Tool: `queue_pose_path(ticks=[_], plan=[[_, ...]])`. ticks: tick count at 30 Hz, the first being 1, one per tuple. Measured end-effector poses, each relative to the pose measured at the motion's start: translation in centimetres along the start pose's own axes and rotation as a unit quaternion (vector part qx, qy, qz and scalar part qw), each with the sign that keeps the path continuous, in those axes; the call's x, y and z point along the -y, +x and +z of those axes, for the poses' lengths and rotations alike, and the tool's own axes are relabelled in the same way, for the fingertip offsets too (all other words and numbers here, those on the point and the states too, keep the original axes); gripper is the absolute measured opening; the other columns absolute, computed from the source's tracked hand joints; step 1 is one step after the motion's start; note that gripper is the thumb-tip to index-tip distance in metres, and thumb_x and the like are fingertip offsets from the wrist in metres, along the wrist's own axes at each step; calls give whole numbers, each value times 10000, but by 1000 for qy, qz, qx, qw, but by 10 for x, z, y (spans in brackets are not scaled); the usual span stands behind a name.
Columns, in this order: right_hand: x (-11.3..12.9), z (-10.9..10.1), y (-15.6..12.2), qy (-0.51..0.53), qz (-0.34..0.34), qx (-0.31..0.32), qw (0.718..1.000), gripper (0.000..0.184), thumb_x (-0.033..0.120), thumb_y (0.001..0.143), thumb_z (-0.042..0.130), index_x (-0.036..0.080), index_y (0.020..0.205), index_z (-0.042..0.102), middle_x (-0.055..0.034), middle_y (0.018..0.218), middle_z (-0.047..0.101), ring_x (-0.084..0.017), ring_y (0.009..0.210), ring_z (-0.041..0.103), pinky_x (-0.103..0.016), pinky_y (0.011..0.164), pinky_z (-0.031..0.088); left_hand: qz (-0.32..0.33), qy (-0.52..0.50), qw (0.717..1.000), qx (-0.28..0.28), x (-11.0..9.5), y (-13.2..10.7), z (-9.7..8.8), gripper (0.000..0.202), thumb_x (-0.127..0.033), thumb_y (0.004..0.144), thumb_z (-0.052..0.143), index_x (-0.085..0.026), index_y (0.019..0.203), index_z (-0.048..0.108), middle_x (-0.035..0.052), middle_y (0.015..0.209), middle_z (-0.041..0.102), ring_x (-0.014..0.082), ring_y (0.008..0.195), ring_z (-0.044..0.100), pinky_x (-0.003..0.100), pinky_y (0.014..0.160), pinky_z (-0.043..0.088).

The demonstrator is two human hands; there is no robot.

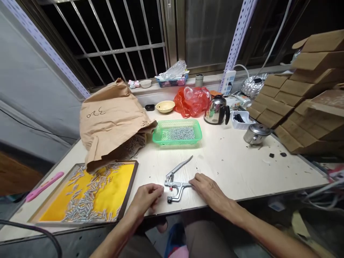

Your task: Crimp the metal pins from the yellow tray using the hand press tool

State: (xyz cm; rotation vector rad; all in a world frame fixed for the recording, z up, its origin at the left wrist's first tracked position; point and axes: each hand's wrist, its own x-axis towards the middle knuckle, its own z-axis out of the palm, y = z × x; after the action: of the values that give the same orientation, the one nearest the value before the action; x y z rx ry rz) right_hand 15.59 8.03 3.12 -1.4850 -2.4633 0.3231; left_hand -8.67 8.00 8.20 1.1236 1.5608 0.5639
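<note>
A pair of metal snap-fastener pliers point(178, 185) lies on the table near its front edge, with one handle angled up and away. My right hand point(205, 186) has its fingers closed on the end of the lower handle. Left of the plier's jaw, my left hand point(146, 197) is closed in a pinch, its fingertips close to the jaw; anything between them is too small to make out. Small metal pins point(90, 195) lie heaped on a yellow-lined tray point(136, 165) beside my left hand. Beyond the pliers, a green plastic basket point(177, 142) holds many similar small metal pieces.
A large brown paper bag point(113, 118) leans over the tray's back edge. A pink-handled tool point(44, 186) lies far left. Along the back stand a yellow bowl point(165, 106), a red plastic bag point(192, 102) and a kettle point(216, 110). Cardboard boxes point(303, 96) are stacked at right.
</note>
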Motion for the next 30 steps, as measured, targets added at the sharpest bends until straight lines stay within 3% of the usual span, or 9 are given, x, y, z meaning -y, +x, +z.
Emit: queue_pose_path(ticks=[3,10,17,24,27,30], plan=[[-1,4,0,-5,-7,-15,1000,166,119,901,452,199,876,595,-22,835,541,-149,798,505,-250,634,350,-10,1,999,41,7,6,18,420,-557,651,604,-158,563,510,-69,427,393,53,361,327,184,354,256],[1,4,-4,-11,4,-24,1000,146,79,880,470,184,820,553,-22,862,538,-148,786,483,-262,642,330,-17,53,997,51,14,18,24,428,-568,654,587,-177,524,471,-72,376,372,52,313,309,193,338,182],[1,10,-6,-23,3,-41,999,153,59,862,473,185,821,550,-28,860,535,-155,778,468,-278,648,328,-36,131,991,16,12,22,30,458,-608,629,590,-150,619,584,-66,355,411,69,301,344,207,354,227],[1,6,-3,-33,25,-40,998,151,69,854,481,195,825,561,-29,863,559,-167,797,506,-287,663,375,-25,230,973,17,-4,28,28,350,-486,688,550,-154,590,603,-50,340,439,84,311,387,208,380,263],[5,7,-14,-11,-3,-53,999,178,73,840,490,223,841,587,-43,854,580,-183,801,547,-299,658,425,-54,194,979,26,-5,17,33,343,-437,695,550,-159,495,563,-47,322,401,85,317,375,216,386,284],[10,13,-20,39,-25,-141,989,205,142,835,550,338,830,608,-49,876,607,-218,855,591,-313,602,462,-92,116,988,-43,14,0,51,185,-314,632,610,-163,525,604,-44,361,437,102,350,420,231,406,339]])
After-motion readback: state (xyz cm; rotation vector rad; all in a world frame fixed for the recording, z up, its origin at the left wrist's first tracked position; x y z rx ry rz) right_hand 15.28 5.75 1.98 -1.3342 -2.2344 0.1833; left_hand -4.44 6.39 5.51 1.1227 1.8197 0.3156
